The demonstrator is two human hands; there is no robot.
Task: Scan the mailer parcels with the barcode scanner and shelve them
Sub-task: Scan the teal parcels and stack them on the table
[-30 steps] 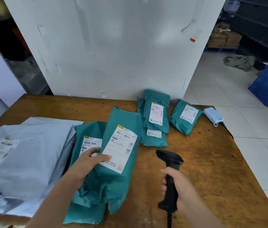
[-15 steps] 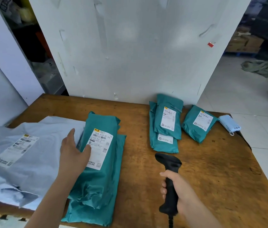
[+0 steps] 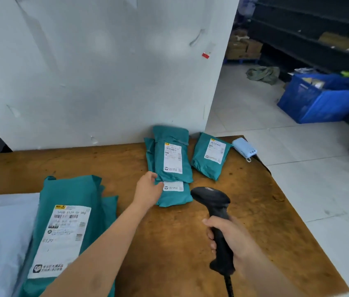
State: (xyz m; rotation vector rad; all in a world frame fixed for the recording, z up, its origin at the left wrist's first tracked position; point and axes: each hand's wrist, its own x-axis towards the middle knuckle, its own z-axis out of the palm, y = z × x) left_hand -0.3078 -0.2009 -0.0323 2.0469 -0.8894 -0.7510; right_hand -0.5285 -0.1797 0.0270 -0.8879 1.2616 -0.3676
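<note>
Two teal mailers lie stacked at the back of the wooden table point(image 3: 255, 232), the top mailer point(image 3: 172, 159) partly covering the lower mailer point(image 3: 175, 197). My left hand point(image 3: 147, 189) is at their left edge, fingers and thumb pinching the top mailer's near left corner. A third teal mailer point(image 3: 210, 156) lies just to the right. My right hand point(image 3: 235, 239) grips the black barcode scanner point(image 3: 212, 200) upright by its handle, its head near the stack. A pile of teal mailers point(image 3: 70, 211) with a white label lies near left.
Grey mailers point(image 3: 2, 232) cover the table's near left corner. A small light-blue item point(image 3: 244, 147) lies at the far right corner. A white panel point(image 3: 105, 71) stands behind the table. On the floor to the right are a blue crate point(image 3: 319, 99) and dark shelves point(image 3: 319, 39).
My left hand has left the near-left teal pile and reached right and forward to the stacked mailers. The scanner hand has stayed about where it was.
</note>
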